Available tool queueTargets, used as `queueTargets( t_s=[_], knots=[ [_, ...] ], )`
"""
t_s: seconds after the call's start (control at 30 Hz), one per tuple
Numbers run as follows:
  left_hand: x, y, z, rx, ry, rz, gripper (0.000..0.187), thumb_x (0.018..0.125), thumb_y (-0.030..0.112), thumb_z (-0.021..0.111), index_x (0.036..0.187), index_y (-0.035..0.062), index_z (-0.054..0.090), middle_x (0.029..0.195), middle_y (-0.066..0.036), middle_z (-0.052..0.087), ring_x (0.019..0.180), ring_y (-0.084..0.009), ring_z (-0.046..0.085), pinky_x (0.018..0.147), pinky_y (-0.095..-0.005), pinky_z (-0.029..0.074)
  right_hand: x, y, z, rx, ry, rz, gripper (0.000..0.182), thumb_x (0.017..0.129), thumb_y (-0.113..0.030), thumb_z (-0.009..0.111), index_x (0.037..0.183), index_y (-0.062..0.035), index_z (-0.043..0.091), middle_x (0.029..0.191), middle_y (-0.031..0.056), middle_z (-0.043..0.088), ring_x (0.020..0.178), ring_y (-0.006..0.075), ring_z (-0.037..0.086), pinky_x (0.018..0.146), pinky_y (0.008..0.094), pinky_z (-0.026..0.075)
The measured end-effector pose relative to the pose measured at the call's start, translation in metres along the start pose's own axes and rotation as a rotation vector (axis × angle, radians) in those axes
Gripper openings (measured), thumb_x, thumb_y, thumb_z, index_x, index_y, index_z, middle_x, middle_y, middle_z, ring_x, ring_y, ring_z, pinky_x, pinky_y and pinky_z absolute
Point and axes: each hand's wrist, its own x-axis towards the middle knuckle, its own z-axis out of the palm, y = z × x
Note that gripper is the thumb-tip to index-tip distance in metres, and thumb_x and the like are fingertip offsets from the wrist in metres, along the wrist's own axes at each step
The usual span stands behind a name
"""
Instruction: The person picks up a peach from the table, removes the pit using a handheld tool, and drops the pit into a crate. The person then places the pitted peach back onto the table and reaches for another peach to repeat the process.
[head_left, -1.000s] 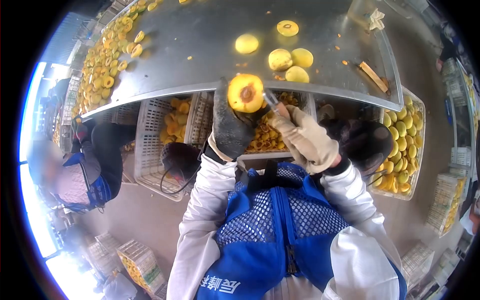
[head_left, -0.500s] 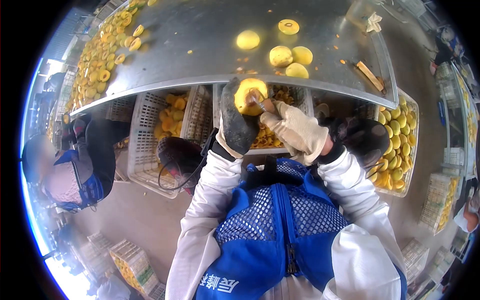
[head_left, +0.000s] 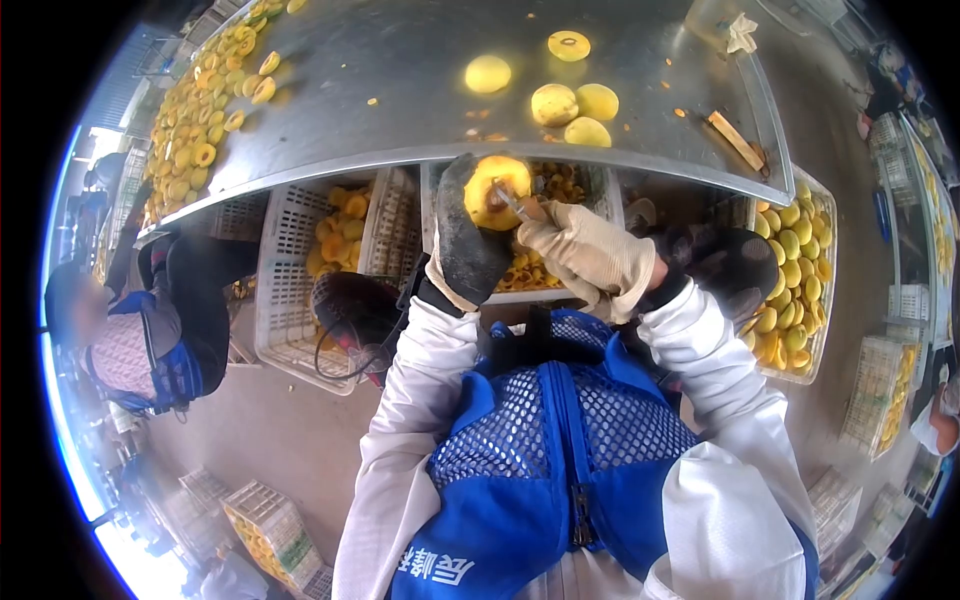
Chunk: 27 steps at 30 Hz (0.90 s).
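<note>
A yellow fruit half (head_left: pixel 484 197) with a brownish hollow at its middle is held in my left hand (head_left: pixel 466 238), which wears a dark-coated glove. My right hand (head_left: pixel 590 248), in a cream knitted glove, grips a small metal tool (head_left: pixel 509 203) whose tip is at the hollow. The handle is hidden by the fingers. Both hands are just off the near edge of the metal table (head_left: pixel 390 120). Beneath them stands a crate (head_left: pixel 534 296) with orange fruit pieces. Several yellow fruit halves (head_left: pixel 554 104) lie on the table beyond.
Many fruit halves (head_left: pixel 205 120) are heaped on the table's left side. A wooden stick (head_left: pixel 736 141) lies near its right corner. White crates with fruit stand at left (head_left: pixel 268 290) and right (head_left: pixel 828 290). A person (head_left: pixel 135 345) sits at the far left.
The fruit half in my left hand has turned slightly, and the tool tip now sits further left in its hollow. The table's contents have shifted slightly left and up in view.
</note>
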Motion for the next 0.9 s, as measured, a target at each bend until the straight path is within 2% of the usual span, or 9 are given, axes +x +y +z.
queueTargets(
  t_s=[0.23,0.33,0.4,0.43,0.6,0.67,0.7,0.8,0.9],
  knots=[
    [-0.006,-0.005,0.003,-0.097,-0.049,-0.059,0.047,0.076,0.003,0.08,0.117,0.0018,0.058,0.11,-0.012,0.063,0.101,-0.0269,0.063,0.089,-0.0354,0.05,0.006,0.011,-0.003,0.116,-0.02,-0.002,0.039,0.101,-0.037,0.056,0.108,0.002,0.059,0.054,-0.0022,0.05,0.035,0.0091,0.046,0.033,0.0245,0.036],
    [-0.01,-0.014,0.001,-0.185,-0.065,-0.094,0.053,0.076,0.003,0.081,0.121,0.0012,0.055,0.112,-0.012,0.063,0.102,-0.0262,0.063,0.09,-0.0354,0.051,0.01,0.013,-0.009,-0.476,0.125,-0.056,0.039,0.102,-0.036,0.055,0.108,0.0028,0.061,0.056,-0.0037,0.05,0.036,0.0081,0.046,0.035,0.0223,0.037],
    [-0.007,-0.018,-0.002,-0.174,-0.094,-0.07,0.056,0.075,0.003,0.082,0.123,0.001,0.053,0.113,-0.012,0.063,0.103,-0.0256,0.064,0.09,-0.0352,0.051,0.003,0.007,-0.019,0.34,-0.417,-0.258,0.046,0.101,-0.034,0.057,0.126,0.0045,0.051,0.07,0.0025,0.053,0.044,0.0075,0.048,0.045,0.0204,0.044],
    [-0.005,-0.021,-0.003,-0.061,-0.103,0.002,0.059,0.074,0.002,0.083,0.124,0.0012,0.053,0.114,-0.012,0.063,0.102,-0.0252,0.063,0.09,-0.0352,0.051,0.0,-0.015,-0.013,0.152,-0.177,0.183,0.053,0.101,-0.034,0.056,0.135,0.0047,0.046,0.07,0.0032,0.053,0.043,0.0085,0.048,0.043,0.0215,0.043],
    [-0.005,-0.022,-0.006,-0.143,-0.176,-0.005,0.056,0.073,-0.002,0.081,0.123,0.0003,0.055,0.114,-0.013,0.063,0.104,-0.0279,0.064,0.092,-0.0362,0.05,0.002,-0.025,-0.002,-0.599,-0.043,0.269,0.048,0.103,-0.022,0.05,0.141,0.0045,0.041,0.071,-0.001,0.051,0.051,0.007,0.046,0.049,0.0198,0.042],
    [0.001,-0.02,-0.012,-0.103,-0.214,0.036,0.054,0.073,-0.004,0.079,0.122,0.0001,0.056,0.115,-0.013,0.063,0.105,-0.0277,0.063,0.093,-0.0362,0.05,0.019,0.014,-0.006,0.879,-0.325,0.134,0.045,0.104,-0.02,0.048,0.143,0.001,0.043,0.074,-0.0008,0.053,0.054,0.0069,0.045,0.054,0.0192,0.042],
    [0.002,-0.019,-0.015,-0.062,-0.248,0.072,0.053,0.073,-0.007,0.076,0.122,-0.0001,0.057,0.117,-0.013,0.064,0.107,-0.0275,0.063,0.095,-0.0361,0.05,0.011,-0.001,-0.024,0.285,-0.287,0.226,0.048,0.103,-0.021,0.05,0.145,0.0015,0.041,0.07,-0.0013,0.053,0.052,0.007,0.044,0.055,0.0193,0.041],
    [0.001,-0.027,-0.019,-0.15,-0.313,-0.007,0.055,0.072,-0.009,0.075,0.123,0.0002,0.058,0.119,-0.012,0.064,0.109,-0.0265,0.063,0.097,-0.0357,0.05,0.015,0.018,-0.021,-0.111,-0.23,-0.063,0.041,0.103,-0.029,0.051,0.128,0.0041,0.055,0.057,0.0,0.052,0.043,0.0074,0.041,0.05,0.0204,0.038],
    [0.0,-0.027,-0.022,-0.158,-0.363,-0.021,0.056,0.073,-0.01,0.073,0.126,0.0001,0.057,0.118,-0.013,0.064,0.109,-0.0263,0.063,0.098,-0.0345,0.05,0.002,-0.008,-0.022,-0.062,-0.274,0.126,0.037,0.103,-0.032,0.053,0.114,0.0029,0.058,0.056,-0.0035,0.049,0.04,0.0053,0.039,0.041,0.0213,0.033]
  ],
)
